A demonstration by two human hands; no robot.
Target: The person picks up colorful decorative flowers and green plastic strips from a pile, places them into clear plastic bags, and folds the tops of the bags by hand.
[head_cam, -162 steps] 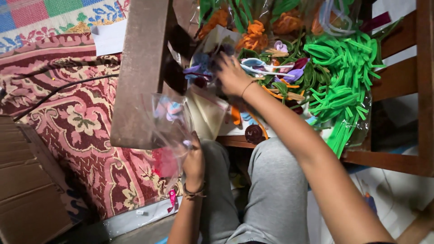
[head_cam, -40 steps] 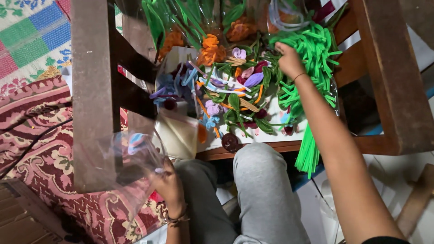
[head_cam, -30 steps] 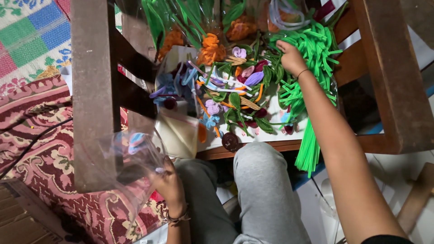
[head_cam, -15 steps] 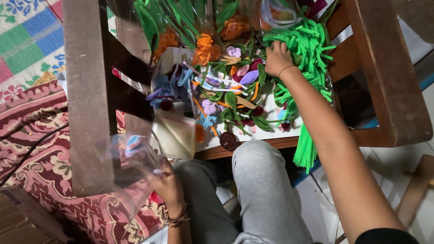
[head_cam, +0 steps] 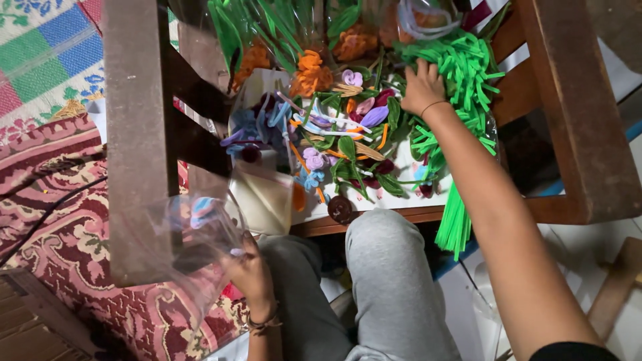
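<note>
My left hand [head_cam: 251,274] grips the mouth of a clear plastic bag [head_cam: 190,230] by my left knee; a few pastel craft pieces lie inside it. My right hand [head_cam: 422,87] reaches forward and rests, fingers curled, on a heap of bright green pipe cleaners [head_cam: 465,73] at the far right of a low wooden table [head_cam: 568,134]. Whether those fingers pinch a strand is hidden. Just left of that hand lies a jumble of pipe-cleaner flowers and leaves [head_cam: 348,140] in purple, orange, green and blue.
A thick wooden table leg and crossbars [head_cam: 137,134] stand at the left, in front of the bag. Clear packets of green and orange pieces [head_cam: 267,40] lie at the table's far side. A red patterned rug [head_cam: 60,220] covers the floor at left. My grey-trousered knees [head_cam: 381,281] are below the table's edge.
My right hand has moved from the flower jumble to the right, onto the green pipe cleaner heap, and shifted slightly there. The left hand has kept hold of the bag.
</note>
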